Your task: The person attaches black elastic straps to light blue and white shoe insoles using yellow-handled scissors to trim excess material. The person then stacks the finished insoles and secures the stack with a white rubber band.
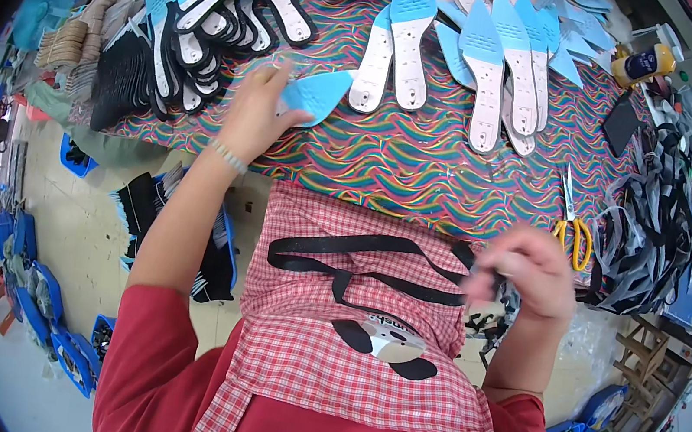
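Observation:
My left hand [256, 112] is over the near edge of the table, its thumb and fingers closed on a shoe insole [324, 96] with a pointed blue end; the hand covers the rest of it. Out at the right, beyond the table's front edge, my right hand [528, 271] is bent with fingers drawn together and smeared by motion. A long black strip [360, 242] lies in loops across my checked apron and runs up to those fingers. White insoles with blue toes [408, 58] lie near the left hand. Yellow-handled scissors [573, 218] rest beside the right hand.
Black-edged insoles [157, 60] are heaped at the left of the patterned table [370, 162]. More white insoles [516, 50] spread along the back. A yellow bottle [643, 65], a dark flat block [621, 124] and a tangle of dark strips [646, 229] are at the right. Blue bins [69, 359] stand on the floor.

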A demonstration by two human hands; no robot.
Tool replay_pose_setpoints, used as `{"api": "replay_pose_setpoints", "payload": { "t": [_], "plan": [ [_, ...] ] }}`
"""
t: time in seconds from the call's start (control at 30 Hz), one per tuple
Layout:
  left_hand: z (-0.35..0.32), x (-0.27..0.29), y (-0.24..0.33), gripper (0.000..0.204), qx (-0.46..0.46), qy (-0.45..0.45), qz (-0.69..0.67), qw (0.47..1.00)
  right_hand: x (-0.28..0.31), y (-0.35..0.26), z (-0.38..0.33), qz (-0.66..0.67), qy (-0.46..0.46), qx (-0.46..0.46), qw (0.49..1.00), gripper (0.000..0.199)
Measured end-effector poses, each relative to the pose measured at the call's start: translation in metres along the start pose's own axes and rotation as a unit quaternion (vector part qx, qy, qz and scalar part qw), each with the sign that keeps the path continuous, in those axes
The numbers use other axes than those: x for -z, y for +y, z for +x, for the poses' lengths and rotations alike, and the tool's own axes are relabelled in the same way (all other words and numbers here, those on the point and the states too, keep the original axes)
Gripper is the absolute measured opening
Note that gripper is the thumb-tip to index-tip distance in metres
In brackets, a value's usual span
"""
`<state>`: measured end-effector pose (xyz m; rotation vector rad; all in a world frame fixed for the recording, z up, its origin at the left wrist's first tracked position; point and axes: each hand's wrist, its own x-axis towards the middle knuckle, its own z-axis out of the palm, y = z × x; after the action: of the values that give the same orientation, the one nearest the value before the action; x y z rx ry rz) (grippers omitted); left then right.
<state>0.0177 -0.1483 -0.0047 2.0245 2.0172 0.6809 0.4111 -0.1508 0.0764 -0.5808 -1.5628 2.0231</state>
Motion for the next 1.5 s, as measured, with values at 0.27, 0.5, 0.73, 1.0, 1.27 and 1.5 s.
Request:
{"api": "replay_pose_setpoints", "payload": {
  "t": [0.27, 0.5, 0.73, 1.0, 1.27, 1.5],
  "plan": [
    [-0.013, 0.021, 0.096, 0.022, 0.234, -0.141, -0.689, 0.672, -0.065, 0.052, 0.104, 0.044, 0.245, 0.02, 0.968, 0.014],
    [-0.042, 0.01, 0.12, 0.019, 0.184, -0.004, -0.712, 0.677, -0.077, 0.059, 0.101, 0.163, 0.249, 0.064, 0.953, 0.015],
    [-0.043, 0.011, 0.125, 0.016, 0.167, 0.007, -0.735, 0.657, -0.086, 0.057, 0.097, 0.15, 0.29, 0.087, 0.941, 0.017],
    [-0.044, 0.022, 0.133, 0.017, 0.052, 0.031, -0.535, 0.843, -0.083, 0.046, 0.087, -0.244, 0.318, 0.21, 0.892, 0.011],
    [-0.018, 0.038, 0.137, 0.036, -0.077, -0.084, -0.63, 0.768, -0.081, 0.024, 0.085, -0.037, 0.155, 0.075, 0.984, 0.029],
    [-0.035, 0.051, 0.151, 0.046, -0.004, 0.003, -0.683, 0.731, -0.107, 0.046, 0.074, 0.012, 0.251, 0.213, 0.944, 0.026]
  ]
}}
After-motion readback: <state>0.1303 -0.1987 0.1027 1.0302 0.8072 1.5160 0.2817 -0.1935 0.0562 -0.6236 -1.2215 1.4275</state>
